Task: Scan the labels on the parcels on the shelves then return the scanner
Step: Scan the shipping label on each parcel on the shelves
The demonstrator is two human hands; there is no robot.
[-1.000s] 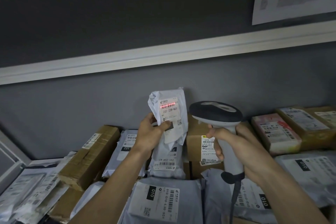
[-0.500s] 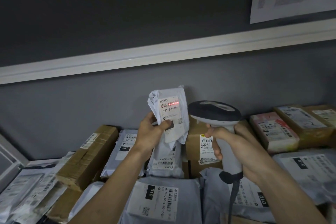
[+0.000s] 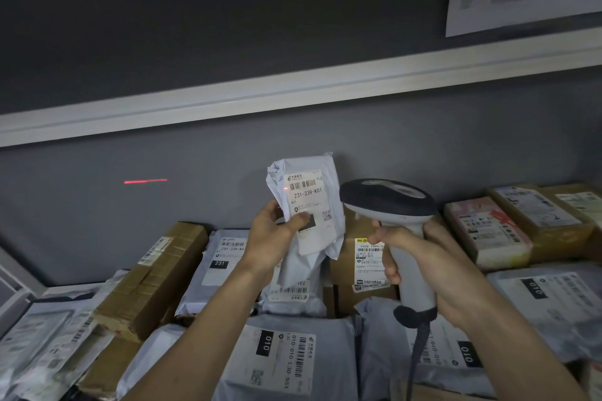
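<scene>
crumpled white parcel (image 3: 304, 215) — label facing scanner (image 3: 391, 205)

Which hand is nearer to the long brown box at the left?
Left. The left hand holds a white parcel just right of the brown box; the right hand, gripping the scanner, is farther right.

Red scan line (image 3: 145, 181) no longer on the label (image 3: 308, 208) barcode: a second ago it crossed the barcode of the white parcel (image 3: 306, 221), half a second ago it sat at the barcode's right end, now it falls on the grey wall (image 3: 97, 205) well left of the parcel. Only a faint red dot remains at the label's left edge.
</scene>
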